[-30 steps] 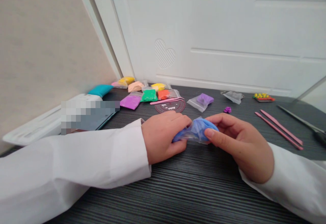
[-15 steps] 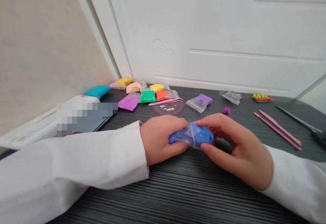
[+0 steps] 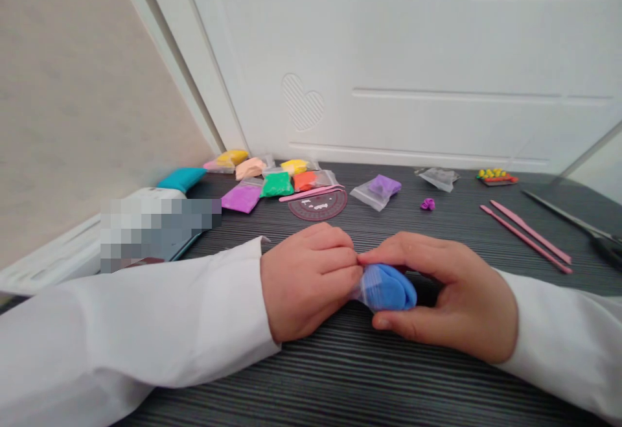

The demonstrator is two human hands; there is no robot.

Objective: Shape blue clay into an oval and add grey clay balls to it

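Blue modelling clay (image 3: 389,288) bulges from the mouth of a small clear plastic bag (image 3: 362,289) just above the dark table, in front of me. My left hand (image 3: 313,284) is closed over the bag's left end and hides most of it. My right hand (image 3: 449,294) curves round the clay from the right, its forefinger at the upper edge and its thumb along the lower edge. Behind the hands lie a dark protractor (image 3: 318,205) bearing small white bits and a pink modelling tool (image 3: 311,193).
Bags of clay in several colours, with a green one (image 3: 277,184) among them, lie at the back left. A purple bag (image 3: 383,187) and a small purple lump (image 3: 427,204) sit farther right. Two pink tools (image 3: 529,236) and scissors (image 3: 573,216) lie on the right.
My left hand has closed farther over the bag, covering its left part. The blue clay now sticks out more to the right, and my right thumb has moved lower along it.
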